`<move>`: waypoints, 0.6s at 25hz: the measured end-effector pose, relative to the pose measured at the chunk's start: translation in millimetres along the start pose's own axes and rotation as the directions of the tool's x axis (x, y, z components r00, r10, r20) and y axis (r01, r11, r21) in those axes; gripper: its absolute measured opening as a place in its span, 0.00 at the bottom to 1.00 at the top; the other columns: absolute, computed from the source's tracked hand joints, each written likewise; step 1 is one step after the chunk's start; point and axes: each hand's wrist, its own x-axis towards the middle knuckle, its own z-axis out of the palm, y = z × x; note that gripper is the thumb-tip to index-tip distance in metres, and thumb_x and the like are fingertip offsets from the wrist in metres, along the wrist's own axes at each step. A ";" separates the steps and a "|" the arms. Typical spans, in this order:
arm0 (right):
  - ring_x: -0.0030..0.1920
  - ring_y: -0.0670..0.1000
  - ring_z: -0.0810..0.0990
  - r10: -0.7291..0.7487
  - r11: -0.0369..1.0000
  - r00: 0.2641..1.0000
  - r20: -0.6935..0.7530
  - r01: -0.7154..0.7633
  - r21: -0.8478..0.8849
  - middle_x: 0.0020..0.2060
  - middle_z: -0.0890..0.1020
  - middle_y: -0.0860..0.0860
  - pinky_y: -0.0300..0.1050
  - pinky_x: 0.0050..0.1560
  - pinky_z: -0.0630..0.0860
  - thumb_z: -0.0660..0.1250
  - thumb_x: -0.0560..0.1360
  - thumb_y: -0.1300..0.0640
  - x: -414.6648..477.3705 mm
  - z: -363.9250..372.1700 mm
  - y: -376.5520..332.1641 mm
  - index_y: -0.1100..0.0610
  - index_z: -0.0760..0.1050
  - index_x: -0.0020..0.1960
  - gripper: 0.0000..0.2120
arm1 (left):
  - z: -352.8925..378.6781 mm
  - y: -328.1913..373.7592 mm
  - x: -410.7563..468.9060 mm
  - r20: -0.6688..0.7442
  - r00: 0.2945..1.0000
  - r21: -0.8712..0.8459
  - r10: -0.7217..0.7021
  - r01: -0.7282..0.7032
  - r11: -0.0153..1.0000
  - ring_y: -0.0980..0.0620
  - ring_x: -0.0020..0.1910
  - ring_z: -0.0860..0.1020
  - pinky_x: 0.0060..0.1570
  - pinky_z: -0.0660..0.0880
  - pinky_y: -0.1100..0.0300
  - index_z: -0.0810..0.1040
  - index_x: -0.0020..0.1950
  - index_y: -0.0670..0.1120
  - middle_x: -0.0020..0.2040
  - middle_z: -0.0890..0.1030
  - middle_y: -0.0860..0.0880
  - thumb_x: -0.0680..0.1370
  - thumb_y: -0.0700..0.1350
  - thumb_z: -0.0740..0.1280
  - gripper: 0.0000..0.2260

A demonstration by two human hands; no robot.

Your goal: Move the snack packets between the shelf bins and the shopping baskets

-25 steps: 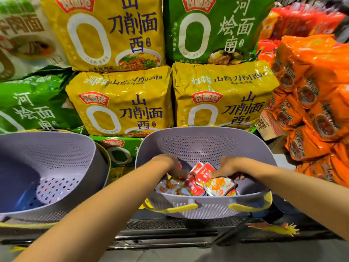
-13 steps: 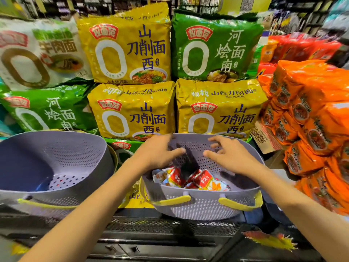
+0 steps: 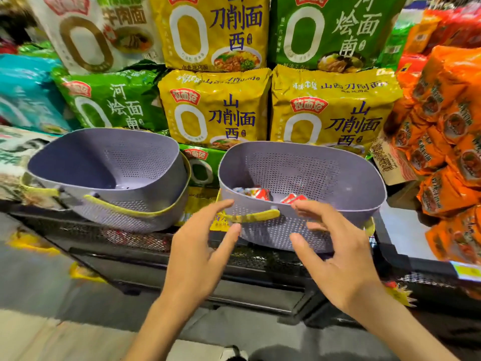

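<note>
At six o'clock our left hand (image 3: pixel 199 259) and right hand (image 3: pixel 338 259) have drawn out, both spread, holding nothing. The red-and-white snack packets (image 3: pixel 251 192) stay in the lilac perforated plastic basket (image 3: pixel 338 175) at twelve, so that drop seems done. Its yellow handle (image 3: pixel 256 215) crosses our reach; a second lilac basket (image 3: pixel 145 162) waits at ten, yellow noodle bags (image 3: pixel 216 110) behind.

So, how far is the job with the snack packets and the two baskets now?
Done: a few red-and-white snack packets lie in the right basket. In hand: nothing. The left hand and the right hand hover open in front of that basket and hold no packet. Left: the left basket shows no packets inside, so any transfer into it seems not yet done.
</note>
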 end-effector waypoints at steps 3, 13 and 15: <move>0.57 0.37 0.75 0.147 0.989 0.975 0.165 -0.146 -0.016 0.55 0.76 0.34 0.40 0.58 0.74 0.65 0.73 0.46 -28.8 26.2 13.2 0.39 0.69 0.61 0.17 | 9.2 -26.3 -32.3 0.090 0.986 -0.008 -0.141 0.142 0.990 0.63 0.58 0.75 0.58 0.67 0.70 0.75 0.63 0.52 0.58 0.79 0.59 0.74 0.60 0.61 0.21; 0.53 0.48 0.77 0.643 0.765 0.738 0.208 -0.631 -0.127 0.54 0.77 0.46 0.43 0.53 0.73 0.66 0.76 0.53 -152.3 131.7 19.6 0.51 0.69 0.65 0.18 | -7.2 -124.9 -118.8 0.558 0.763 0.124 -0.328 0.314 0.941 0.52 0.59 0.77 0.54 0.69 0.64 0.74 0.65 0.48 0.59 0.80 0.51 0.78 0.51 0.64 0.16; 0.53 0.50 0.78 0.729 0.684 0.672 0.130 -0.723 -0.095 0.54 0.77 0.48 0.43 0.53 0.74 0.67 0.76 0.54 -182.2 150.3 2.1 0.54 0.70 0.64 0.18 | -18.7 -141.4 -134.4 0.652 0.702 0.119 -0.286 0.279 0.953 0.52 0.60 0.76 0.55 0.70 0.63 0.74 0.65 0.48 0.60 0.79 0.51 0.79 0.52 0.63 0.17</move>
